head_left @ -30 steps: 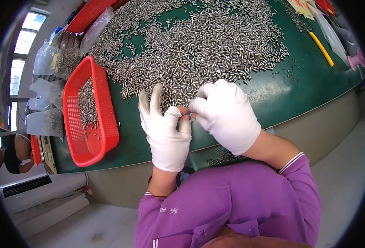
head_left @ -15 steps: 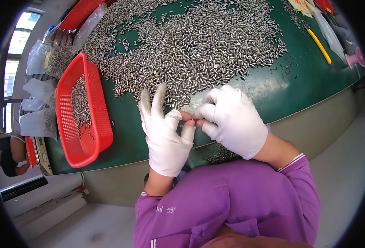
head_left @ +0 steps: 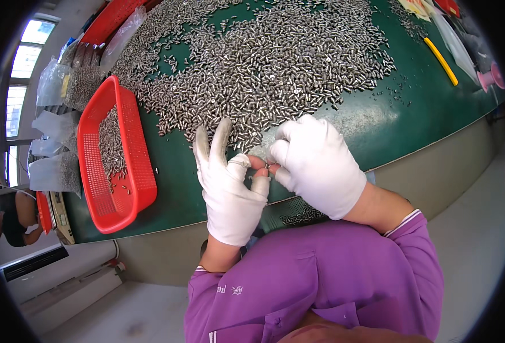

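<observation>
Both hands wear white gloves with some fingertips bare. My left hand pinches a tiny metal part between thumb and forefinger, and its other fingers stretch toward the pile. Fingertips of my right hand close on the same spot from the other side; they hide most of the part, so its exact kind is unclear. Just beyond the hands spreads a big pile of small silvery cylindrical metal pieces on the green tabletop. To the left stands a red plastic basket, partly filled with the same pieces.
Clear bags of metal pieces line the far left. A green mesh container with darker small pieces sits below the table edge, near my body. On the right lie a yellow-handled tool and a pink spool-like object.
My right hand has shifted slightly and its fingers have curled a little differently around the tiny part. My left hand keeps its pinch almost unmoved.
</observation>
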`<state>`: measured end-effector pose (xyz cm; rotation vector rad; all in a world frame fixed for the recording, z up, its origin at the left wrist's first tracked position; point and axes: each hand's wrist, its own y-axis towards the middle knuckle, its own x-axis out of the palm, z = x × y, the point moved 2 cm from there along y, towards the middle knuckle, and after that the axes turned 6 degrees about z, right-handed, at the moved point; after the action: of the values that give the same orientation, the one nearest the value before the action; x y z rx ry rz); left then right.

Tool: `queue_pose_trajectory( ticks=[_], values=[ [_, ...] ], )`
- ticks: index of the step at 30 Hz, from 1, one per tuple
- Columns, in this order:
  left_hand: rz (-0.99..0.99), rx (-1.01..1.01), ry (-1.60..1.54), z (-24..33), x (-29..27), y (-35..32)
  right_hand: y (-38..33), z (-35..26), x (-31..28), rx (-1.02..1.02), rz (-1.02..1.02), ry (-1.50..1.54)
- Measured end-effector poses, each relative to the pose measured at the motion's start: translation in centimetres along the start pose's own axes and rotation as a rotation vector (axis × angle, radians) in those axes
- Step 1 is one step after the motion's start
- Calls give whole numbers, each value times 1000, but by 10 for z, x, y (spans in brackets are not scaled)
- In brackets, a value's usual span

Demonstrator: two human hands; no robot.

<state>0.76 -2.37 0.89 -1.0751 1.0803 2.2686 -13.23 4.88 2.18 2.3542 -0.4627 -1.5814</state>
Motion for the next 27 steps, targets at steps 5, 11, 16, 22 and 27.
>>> queue_pose_trajectory(
  ticks=[5, 11, 16, 22, 27],
  values=[
    [-7, -1, -8, 1, 0, 0, -2, -5, 2, -87, 46, -126],
    [0, 20, -12, -2, -1, -1, 3, 5, 3, -123, 58, -10],
    [-16, 17, -23, 0, -2, 0, -1, 7, 1, -143, 142, 68],
    [-176, 86, -92, 8, -17, -1, -9, 12, -11, -233, -8, 99],
    [-171, 70, -255, 5, -25, -2, -5, 16, -15, -209, -30, 194]
  ],
)
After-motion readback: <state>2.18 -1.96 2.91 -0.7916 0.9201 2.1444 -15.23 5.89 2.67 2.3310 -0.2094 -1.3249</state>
